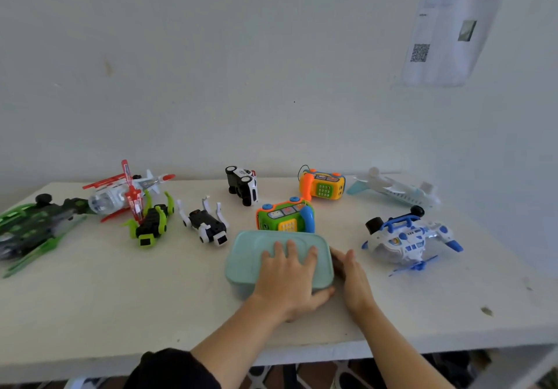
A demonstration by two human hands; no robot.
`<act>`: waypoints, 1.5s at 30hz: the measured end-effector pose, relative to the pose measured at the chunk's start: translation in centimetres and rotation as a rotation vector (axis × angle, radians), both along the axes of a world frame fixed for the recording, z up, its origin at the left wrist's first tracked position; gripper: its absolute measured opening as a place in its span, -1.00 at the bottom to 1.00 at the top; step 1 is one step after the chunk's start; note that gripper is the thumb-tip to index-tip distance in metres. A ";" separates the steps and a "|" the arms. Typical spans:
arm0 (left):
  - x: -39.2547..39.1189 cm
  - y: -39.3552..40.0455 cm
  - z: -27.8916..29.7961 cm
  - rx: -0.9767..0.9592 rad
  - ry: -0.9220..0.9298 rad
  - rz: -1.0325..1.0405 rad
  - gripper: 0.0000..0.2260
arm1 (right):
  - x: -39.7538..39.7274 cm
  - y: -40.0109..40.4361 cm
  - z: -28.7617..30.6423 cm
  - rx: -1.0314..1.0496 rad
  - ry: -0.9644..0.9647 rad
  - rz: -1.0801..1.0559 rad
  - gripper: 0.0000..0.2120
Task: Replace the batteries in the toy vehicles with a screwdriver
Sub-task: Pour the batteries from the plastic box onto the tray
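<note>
1. At the left edge of the white worktop [90,283] lies a dark green and black plastic toy helicopter [33,228], flat on its skids. Just behind it, towards the back edge, a red and white plastic toy helicopter [120,195] sits tilted.
2. Next come a black toy vehicle with lime-green legs [152,222] and a black toy vehicle with white legs [208,225], both turned belly-up, probably so their battery covers face the person.
3. Near the middle of the back edge, a black and white toy police car [243,185] lies tipped on its side with the underside showing, likely for the same reason.
4. Towards the front edge sits a pale mint-green rounded plastic box [250,256] with its lid on. I judge it holds the screwdriver and batteries, since neither is in view.
5. The left hand [288,280] lies flat on the lid, fingers spread, thumb wrapped over the near rim, seemingly pinning the box down.
6. The right hand [351,277] touches the box's right end with fingers straight, apparently feeling for the lid's edge to lift it.
7. Behind the box stands a green toy phone car with a blue handset [285,216], and further back an orange and yellow toy phone car [323,188].
8. At the right, a white and pale-blue toy aeroplane [395,191] rests by the back edge, with a white and blue toy aircraft [410,237] in front of it.
</note>
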State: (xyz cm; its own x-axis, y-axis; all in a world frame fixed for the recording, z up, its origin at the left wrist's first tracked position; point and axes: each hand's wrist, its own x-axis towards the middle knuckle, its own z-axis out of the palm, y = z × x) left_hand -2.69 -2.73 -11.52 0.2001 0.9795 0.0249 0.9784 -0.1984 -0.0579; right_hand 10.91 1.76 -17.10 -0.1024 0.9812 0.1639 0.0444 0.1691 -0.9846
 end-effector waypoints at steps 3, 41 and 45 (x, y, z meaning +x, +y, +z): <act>0.0 -0.1 0.0 0.012 0.009 -0.007 -0.05 | -0.1 -0.3 0.2 0.004 0.029 -0.018 -0.44; -23.8 -3.1 0.6 0.073 -1.039 0.909 -0.79 | -0.9 -0.1 0.5 0.061 -0.182 -0.087 -0.81; -22.2 -1.3 0.8 0.135 -0.617 0.825 -0.78 | -0.9 -0.3 0.8 0.058 -0.173 -0.076 -0.81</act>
State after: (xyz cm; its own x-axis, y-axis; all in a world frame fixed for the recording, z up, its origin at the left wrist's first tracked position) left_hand -24.88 -3.99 -10.73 -0.6158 0.7878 0.0148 0.6745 0.5173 0.5267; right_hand 10.02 1.45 -16.31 -0.0601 0.9766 0.2064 0.2272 0.2148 -0.9499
